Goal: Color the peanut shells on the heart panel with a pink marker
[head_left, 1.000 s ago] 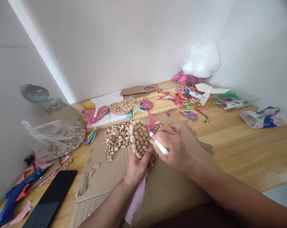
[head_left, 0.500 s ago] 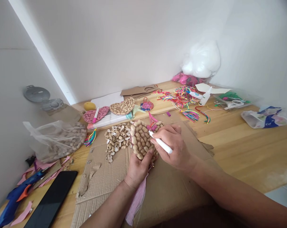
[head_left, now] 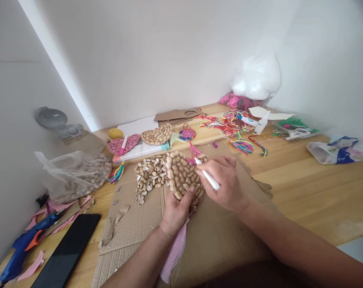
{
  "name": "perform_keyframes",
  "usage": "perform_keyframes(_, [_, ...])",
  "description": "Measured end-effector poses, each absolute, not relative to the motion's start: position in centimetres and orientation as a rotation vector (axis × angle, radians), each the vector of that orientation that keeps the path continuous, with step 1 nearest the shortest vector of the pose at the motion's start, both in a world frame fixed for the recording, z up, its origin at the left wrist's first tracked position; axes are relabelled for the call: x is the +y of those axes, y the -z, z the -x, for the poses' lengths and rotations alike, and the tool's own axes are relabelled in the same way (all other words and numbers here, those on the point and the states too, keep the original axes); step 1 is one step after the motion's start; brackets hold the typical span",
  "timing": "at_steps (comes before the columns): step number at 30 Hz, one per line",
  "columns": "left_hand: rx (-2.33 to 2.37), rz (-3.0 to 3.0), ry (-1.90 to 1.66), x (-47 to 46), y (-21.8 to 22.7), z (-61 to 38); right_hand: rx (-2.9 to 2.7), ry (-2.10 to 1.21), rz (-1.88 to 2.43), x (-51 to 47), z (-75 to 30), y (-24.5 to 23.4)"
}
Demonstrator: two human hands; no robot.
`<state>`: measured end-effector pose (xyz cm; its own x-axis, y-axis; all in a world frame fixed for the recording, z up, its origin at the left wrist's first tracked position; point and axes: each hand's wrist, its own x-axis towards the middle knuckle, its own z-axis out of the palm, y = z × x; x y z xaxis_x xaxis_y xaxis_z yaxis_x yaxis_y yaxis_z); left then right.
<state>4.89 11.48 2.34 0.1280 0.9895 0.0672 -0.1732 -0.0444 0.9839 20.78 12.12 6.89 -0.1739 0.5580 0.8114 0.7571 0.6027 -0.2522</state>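
My left hand [head_left: 177, 210] grips the lower edge of a peanut-shell ornament [head_left: 183, 174], its thumb over the front. The shells are mostly bare tan, with a few coloured purple-pink near the top. A pink cord loop sticks up from the top, and a pale pink tassel [head_left: 175, 254] hangs below. In my right hand [head_left: 225, 182] is a white marker [head_left: 210, 179], pinched like a pen. Its tip is at the coloured shells near the ornament's top; whether it touches them I cannot tell. Loose peanut shells [head_left: 149, 176] lie left of the ornament on a cardboard sheet [head_left: 133, 228].
Behind are a pink peanut-shell heart [head_left: 124, 145], a plain one [head_left: 156, 134] and a small round one [head_left: 187, 134]. A purple cap [head_left: 215, 144], colourful threads [head_left: 235, 122] and glue bottle [head_left: 261, 123] lie rightward. At left are a phone [head_left: 69, 250], glue gun [head_left: 28, 244] and peanut bag [head_left: 76, 176].
The marker tip has moved slightly right along the ornament's top, my right hand with it. My left hand keeps its hold. The whole view has shifted a little.
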Motion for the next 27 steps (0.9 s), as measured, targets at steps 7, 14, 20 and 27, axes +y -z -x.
perform_keyframes(7, [0.943, -1.22, -1.214, 11.3, -2.2, -4.8, -1.831, 0.118, 0.987, 12.1, -20.8, -7.0])
perform_keyframes(14, [0.942, -1.303, -1.214, 11.5, -1.3, -4.4, -1.776, 0.192, 1.014, 12.4, -21.2, -7.0])
perform_keyframes(20, [0.958, -1.303, -1.208, 11.4, -1.9, -4.5, -1.795, 0.12, 1.052, 12.3, -21.0, -7.1])
perform_keyframes(27, [0.959, -1.311, -1.217, 11.5, -1.3, -4.4, -1.771, 0.145, 1.046, 12.3, -21.1, -7.0])
